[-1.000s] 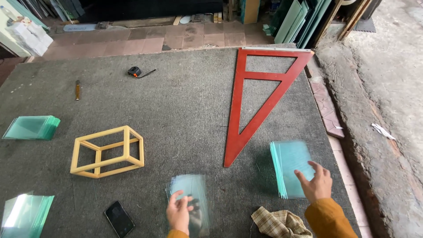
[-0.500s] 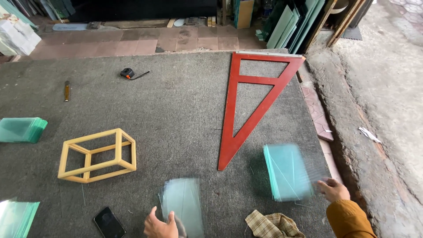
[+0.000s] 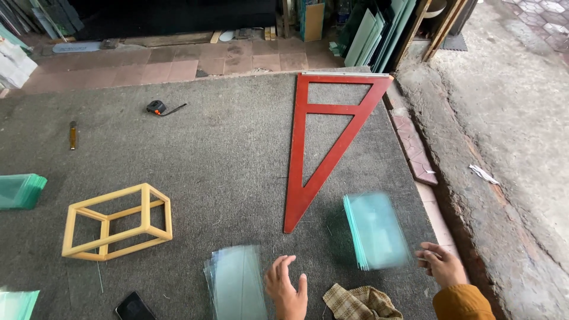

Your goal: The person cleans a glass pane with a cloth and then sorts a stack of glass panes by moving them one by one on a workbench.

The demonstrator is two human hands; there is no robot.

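Where carpet (image 3: 225, 148) lies bare, open hands (image 3: 287, 290).

— What sort of place is this?
— A glass-cutting workshop. Stacks of cut glass panes (image 3: 376, 230) lie on a grey carpeted work floor (image 3: 225, 154).
— What else shows it?
— Large glass sheets (image 3: 370, 35) lean by the wall, beside a red wooden triangle square (image 3: 323, 142) and a tape measure (image 3: 157, 107).

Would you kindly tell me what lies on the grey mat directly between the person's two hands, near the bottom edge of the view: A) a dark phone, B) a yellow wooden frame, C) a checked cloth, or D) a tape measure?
C: the checked cloth lies bunched on the mat between the left hand and the right hand, touching neither.
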